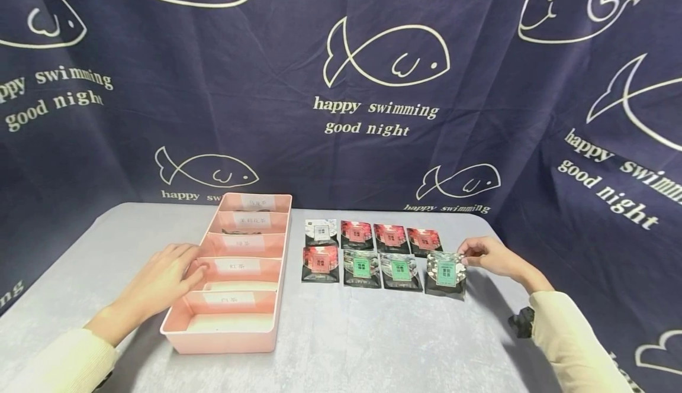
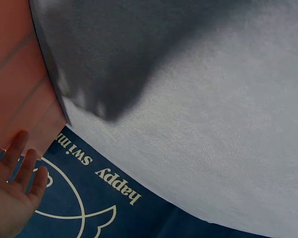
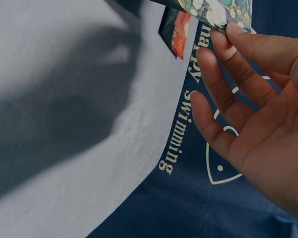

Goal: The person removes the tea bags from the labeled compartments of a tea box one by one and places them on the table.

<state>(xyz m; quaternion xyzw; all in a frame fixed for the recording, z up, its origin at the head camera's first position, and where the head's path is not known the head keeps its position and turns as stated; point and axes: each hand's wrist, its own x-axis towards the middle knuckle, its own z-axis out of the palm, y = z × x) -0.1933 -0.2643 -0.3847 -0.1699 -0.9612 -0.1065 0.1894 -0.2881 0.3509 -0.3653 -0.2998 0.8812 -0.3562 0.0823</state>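
Observation:
My right hand point(image 1: 487, 255) pinches the upper right corner of a tea sachet point(image 1: 446, 274) with white flowers and a green label. Thumb and forefinger meet on that sachet point(image 3: 216, 11) in the right wrist view, while the other fingers spread loosely. On the left, my left hand point(image 1: 167, 271) rests at the left rim of a long pink divided box point(image 1: 226, 342). Its thumb and forefinger lie over the rim; the other fingers point(image 2: 25, 168) extend loosely beside the outer wall in the left wrist view.
Between box and right hand lie two rows of sachets: several red ones point(image 1: 357, 236), a white one point(image 1: 321, 233) and two green-labelled ones point(image 1: 362, 269). Paper labels point(image 1: 229, 300) mark the compartments. Dark sachet edges point(image 1: 242, 231) show towards the back. A dark blue curtain point(image 1: 288, 103) hangs behind the grey table point(image 1: 373, 345).

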